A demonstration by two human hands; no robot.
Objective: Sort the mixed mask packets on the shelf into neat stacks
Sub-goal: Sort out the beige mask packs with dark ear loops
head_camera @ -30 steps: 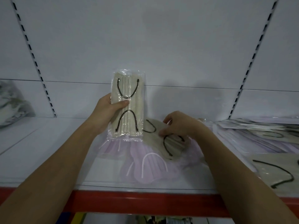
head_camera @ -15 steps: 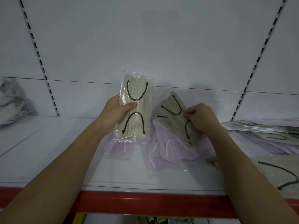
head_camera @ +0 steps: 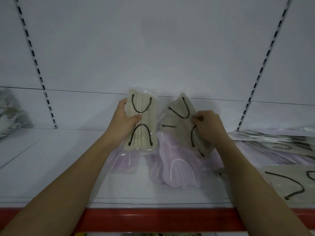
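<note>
The left hand (head_camera: 121, 122) grips a beige mask packet (head_camera: 142, 122) upright above the white shelf (head_camera: 51, 167), thumb pressed across its front between the two black ear loops, fingers wrapped behind. At its 3 o'clock, just beside it but apart, the right hand (head_camera: 210, 127) pinches a second beige packet (head_camera: 183, 123), tilted so its top leans toward 11 o'clock. Under both, at 6 o'clock, lilac mask packets (head_camera: 172, 166) lie loose and overlapping on the shelf. At 3 o'clock from the hands, a spread pile of packets (head_camera: 276, 143) rests flat, and another beige packet (head_camera: 289, 183) lies at 4 o'clock by the shelf's red front edge (head_camera: 153, 218). A patterned bag (head_camera: 10, 114) sits at 9 o'clock.
</note>
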